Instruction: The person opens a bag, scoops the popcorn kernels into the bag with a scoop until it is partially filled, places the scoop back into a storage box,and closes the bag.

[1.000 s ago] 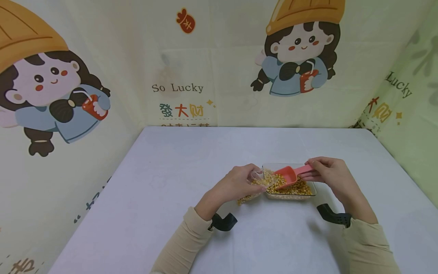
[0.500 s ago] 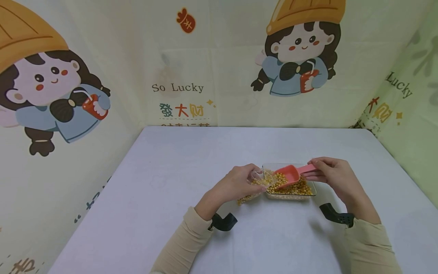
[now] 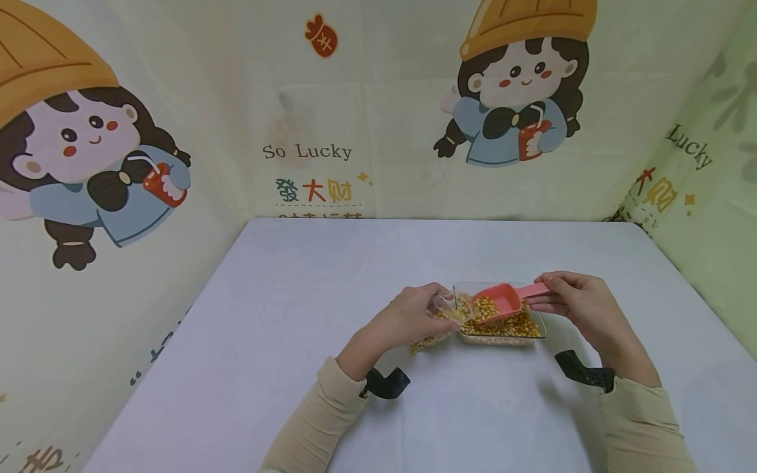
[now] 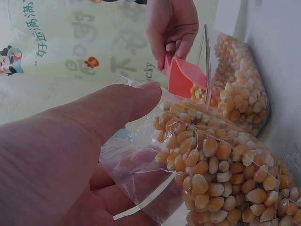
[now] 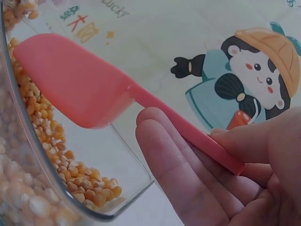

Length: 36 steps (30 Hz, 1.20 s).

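Observation:
My left hand (image 3: pixel 408 312) grips the mouth of a clear plastic bag (image 4: pixel 141 169) filled with corn kernels (image 4: pixel 225 174), thumb on the near side and fingers behind. The bag's mouth faces the left end of a glass container (image 3: pixel 503 340), which holds more kernels. In my right hand (image 3: pixel 573 295) is the handle of a pink scoop (image 3: pixel 503 301), pinched between thumb and fingers. The scoop is tilted, its tip low over the kernels beside the bag's mouth. In the right wrist view the scoop (image 5: pixel 75 77) shows its underside above the container's rim (image 5: pixel 35 141).
A white table (image 3: pixel 307 295) spreads around the container. Behind it hangs a printed cloth (image 3: pixel 402 118) with cartoon figures and lettering, which also lines both sides. A black wrist mount (image 3: pixel 387 383) sits on the left wrist, another mount (image 3: pixel 582 372) on the right.
My right hand and the scoop have shifted slightly to the right, with the scoop's blade drawn a little away from the bag. The left hand and the bag stay put.

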Tool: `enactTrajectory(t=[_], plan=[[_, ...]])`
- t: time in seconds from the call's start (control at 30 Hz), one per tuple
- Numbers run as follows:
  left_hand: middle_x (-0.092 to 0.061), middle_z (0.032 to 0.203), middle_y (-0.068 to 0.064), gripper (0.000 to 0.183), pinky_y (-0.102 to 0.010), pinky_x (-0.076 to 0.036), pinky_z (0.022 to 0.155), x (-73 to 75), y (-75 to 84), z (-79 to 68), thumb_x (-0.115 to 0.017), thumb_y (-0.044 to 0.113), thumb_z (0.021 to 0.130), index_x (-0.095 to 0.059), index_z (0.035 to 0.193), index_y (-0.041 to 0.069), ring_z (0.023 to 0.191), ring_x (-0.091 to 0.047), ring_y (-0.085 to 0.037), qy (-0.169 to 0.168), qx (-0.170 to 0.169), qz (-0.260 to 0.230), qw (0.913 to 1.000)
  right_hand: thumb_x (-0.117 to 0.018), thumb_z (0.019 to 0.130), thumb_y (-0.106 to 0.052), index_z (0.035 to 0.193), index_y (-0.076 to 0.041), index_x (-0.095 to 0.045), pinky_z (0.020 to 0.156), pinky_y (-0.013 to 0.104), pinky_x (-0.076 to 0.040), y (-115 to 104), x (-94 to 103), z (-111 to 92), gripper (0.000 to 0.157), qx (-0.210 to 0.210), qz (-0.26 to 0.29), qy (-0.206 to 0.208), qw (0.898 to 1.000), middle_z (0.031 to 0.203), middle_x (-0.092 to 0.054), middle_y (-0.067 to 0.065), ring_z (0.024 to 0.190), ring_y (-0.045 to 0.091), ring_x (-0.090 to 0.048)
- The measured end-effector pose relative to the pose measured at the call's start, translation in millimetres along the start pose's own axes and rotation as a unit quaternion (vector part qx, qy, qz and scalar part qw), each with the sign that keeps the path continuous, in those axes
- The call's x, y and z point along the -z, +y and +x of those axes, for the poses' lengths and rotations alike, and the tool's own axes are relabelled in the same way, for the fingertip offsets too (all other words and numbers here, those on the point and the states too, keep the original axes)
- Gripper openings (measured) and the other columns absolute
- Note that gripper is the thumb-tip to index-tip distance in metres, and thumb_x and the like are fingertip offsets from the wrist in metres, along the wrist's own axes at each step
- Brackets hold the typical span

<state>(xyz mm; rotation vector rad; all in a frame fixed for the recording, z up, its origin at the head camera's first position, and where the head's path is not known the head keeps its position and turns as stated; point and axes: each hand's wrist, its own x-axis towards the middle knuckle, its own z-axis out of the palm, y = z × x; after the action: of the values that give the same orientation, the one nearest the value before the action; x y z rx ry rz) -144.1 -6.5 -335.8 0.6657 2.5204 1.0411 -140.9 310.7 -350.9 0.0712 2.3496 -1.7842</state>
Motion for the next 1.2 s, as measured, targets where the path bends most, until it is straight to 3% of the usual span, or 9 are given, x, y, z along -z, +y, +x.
enactTrajectory(t=[0.57,0.87,1.2], plan=[[-0.065,0.107,0.002,0.051,-0.025,-0.051,0.076,0.2,0.8,-1.0,-0.075,0.040,0.088,-0.058,0.130,0.016,0.095,-0.060,-0.009,-0.003,0.006,-0.006,1.0000,-0.055,0.100,-0.039,0.126,-0.001,-0.049,0.078,0.023,-0.058,1.9,7.2,-0.7,0.046,0.008,0.068,0.005,0.998,0.095,-0.074,-0.009,0.089,0.012,-0.075],[-0.064,0.106,0.002,0.051,-0.025,-0.051,0.076,0.3,0.5,-0.4,-0.074,0.039,0.088,-0.058,0.130,0.015,0.095,-0.060,-0.009,-0.003,0.000,-0.007,1.0000,-0.060,0.099,-0.030,0.113,-0.008,-0.061,0.076,0.025,-0.058,-4.3,8.7,-6.7,0.026,0.045,0.169,0.010,0.985,0.094,-0.075,-0.002,0.083,0.015,-0.076],[-0.065,0.107,0.002,0.051,-0.026,-0.051,0.077,-0.1,-1.1,-0.3,-0.074,0.040,0.088,-0.058,0.130,0.016,0.097,-0.060,-0.009,-0.002,-0.001,-0.011,0.9999,-0.061,0.098,-0.027,0.111,-0.007,-0.064,0.075,0.027,-0.059,-14.5,5.8,-12.3,0.024,0.073,0.194,0.012,0.978,0.094,-0.075,0.002,0.082,0.017,-0.076]])
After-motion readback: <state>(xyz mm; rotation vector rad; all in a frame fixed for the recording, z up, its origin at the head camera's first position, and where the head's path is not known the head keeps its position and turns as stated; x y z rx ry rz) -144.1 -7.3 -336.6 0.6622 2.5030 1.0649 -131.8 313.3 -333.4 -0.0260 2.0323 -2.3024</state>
